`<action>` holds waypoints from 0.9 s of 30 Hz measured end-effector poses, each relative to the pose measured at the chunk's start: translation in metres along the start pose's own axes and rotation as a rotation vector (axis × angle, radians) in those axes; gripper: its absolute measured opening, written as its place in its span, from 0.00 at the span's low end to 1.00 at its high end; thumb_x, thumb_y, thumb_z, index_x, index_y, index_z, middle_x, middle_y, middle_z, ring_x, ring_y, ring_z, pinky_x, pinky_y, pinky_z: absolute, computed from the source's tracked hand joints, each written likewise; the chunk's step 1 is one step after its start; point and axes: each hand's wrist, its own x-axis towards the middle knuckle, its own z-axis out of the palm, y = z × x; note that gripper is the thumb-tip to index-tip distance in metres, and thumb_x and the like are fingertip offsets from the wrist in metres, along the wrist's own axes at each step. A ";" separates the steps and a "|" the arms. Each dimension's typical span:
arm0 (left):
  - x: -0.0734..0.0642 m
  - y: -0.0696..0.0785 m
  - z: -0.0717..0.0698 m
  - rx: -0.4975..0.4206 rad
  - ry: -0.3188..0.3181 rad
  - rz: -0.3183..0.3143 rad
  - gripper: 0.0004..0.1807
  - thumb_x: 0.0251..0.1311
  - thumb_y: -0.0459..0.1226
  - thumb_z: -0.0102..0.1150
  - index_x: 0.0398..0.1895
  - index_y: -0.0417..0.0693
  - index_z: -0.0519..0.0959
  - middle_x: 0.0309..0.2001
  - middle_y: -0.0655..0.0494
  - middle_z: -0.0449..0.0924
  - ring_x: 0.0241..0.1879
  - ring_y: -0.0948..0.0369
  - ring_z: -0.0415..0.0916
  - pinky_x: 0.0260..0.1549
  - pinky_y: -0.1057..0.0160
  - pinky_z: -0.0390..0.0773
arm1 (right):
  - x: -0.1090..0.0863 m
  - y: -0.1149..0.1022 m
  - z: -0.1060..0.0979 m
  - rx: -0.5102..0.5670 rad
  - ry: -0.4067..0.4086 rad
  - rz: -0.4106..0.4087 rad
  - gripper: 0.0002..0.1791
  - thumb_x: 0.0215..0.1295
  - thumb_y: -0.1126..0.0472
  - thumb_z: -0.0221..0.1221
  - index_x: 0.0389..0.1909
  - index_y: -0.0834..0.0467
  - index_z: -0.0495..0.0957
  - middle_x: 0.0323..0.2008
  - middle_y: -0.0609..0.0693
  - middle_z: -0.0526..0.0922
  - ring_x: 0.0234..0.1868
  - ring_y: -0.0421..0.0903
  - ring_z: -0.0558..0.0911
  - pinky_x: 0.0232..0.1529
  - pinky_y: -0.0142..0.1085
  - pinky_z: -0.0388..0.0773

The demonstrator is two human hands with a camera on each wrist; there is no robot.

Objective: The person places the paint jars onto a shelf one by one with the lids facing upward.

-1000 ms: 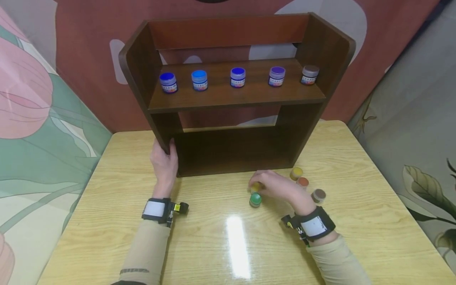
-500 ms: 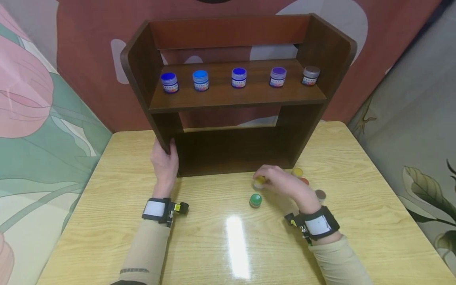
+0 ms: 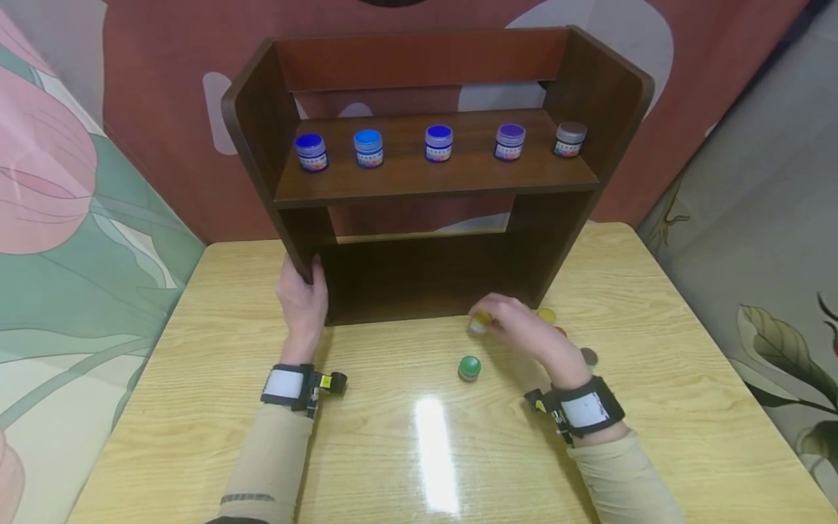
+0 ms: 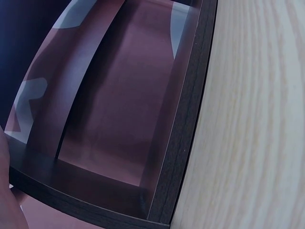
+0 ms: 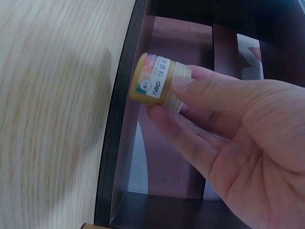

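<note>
My left hand [image 3: 302, 309] grips the lower left side panel of a dark brown wooden shelf [image 3: 432, 193]; the thumb lies on the inner face. Part of that hand [image 4: 7, 191] shows at the left wrist view's edge. At the shelf's lower front edge, my right hand [image 3: 524, 335] pinches a small paint jar [image 5: 155, 81] with ochre-yellow paint by its lid end. The jar is tilted, its label facing the right wrist camera. A green-lidded paint jar [image 3: 469, 368] stands on the table, nearer the person than the right hand.
On the upper shelf stand several jars, among them a light blue one [image 3: 369, 148], a purple one [image 3: 509, 142] and a grey-lidded one [image 3: 569, 139]. Beyond the right hand are a yellow-lidded jar [image 3: 547, 315], a mostly hidden orange one and a brown-lidded one [image 3: 590, 356] on the table [image 3: 366, 437].
My right hand has carried the yellow paint jar up from beside the green one, away from the person and slightly rightward to the shelf's lower edge. The left hand keeps its grip.
</note>
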 end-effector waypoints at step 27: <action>-0.002 -0.001 0.002 -0.005 0.016 -0.021 0.17 0.67 0.38 0.59 0.50 0.30 0.76 0.45 0.32 0.83 0.47 0.37 0.82 0.47 0.40 0.79 | 0.011 0.012 -0.013 -0.108 0.124 0.098 0.17 0.58 0.79 0.63 0.49 0.67 0.80 0.50 0.64 0.83 0.50 0.60 0.84 0.51 0.50 0.83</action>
